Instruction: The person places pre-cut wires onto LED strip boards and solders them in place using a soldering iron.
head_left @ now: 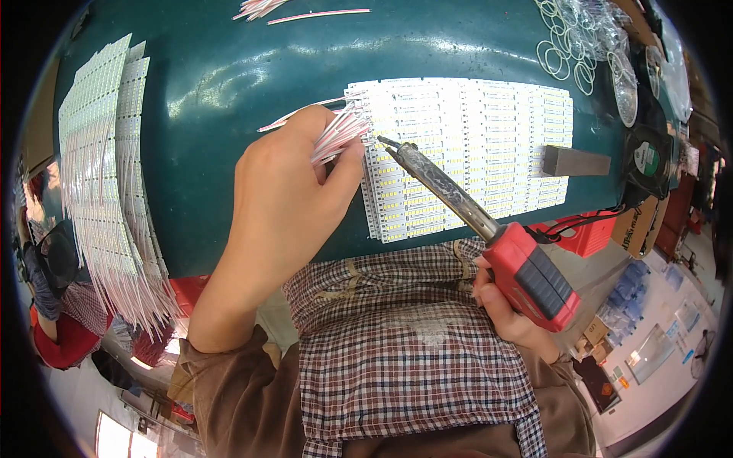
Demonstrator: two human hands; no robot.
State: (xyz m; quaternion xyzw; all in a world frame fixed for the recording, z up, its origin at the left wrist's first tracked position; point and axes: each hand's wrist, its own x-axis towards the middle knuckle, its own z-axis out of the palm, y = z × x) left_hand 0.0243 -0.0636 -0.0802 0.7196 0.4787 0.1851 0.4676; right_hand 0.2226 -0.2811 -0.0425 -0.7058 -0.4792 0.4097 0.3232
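My left hand (pixel 279 187) is closed round a bundle of thin white-and-red wires (pixel 336 137). The wire ends lie at the left edge of a panel of white LED strip boards (pixel 473 137), which is flat on the green table. In my right hand (pixel 510 314) is a soldering iron (pixel 531 276) with a red and black body, its fingers wrapped round the handle. The iron's long, darkened metal barrel slants up and left, and its tip hovers over or touches the panel's left edge beside the wires; I cannot tell which.
A grey metal block (pixel 576 162) rests on the panel's right side. Wired LED boards (pixel 99 145) are piled at the left table edge. Loose pale rings (pixel 561 61), a black fan (pixel 649 159) and a red box (pixel 588 235) are at the right. Another person's arm (pixel 47 324) shows far left.
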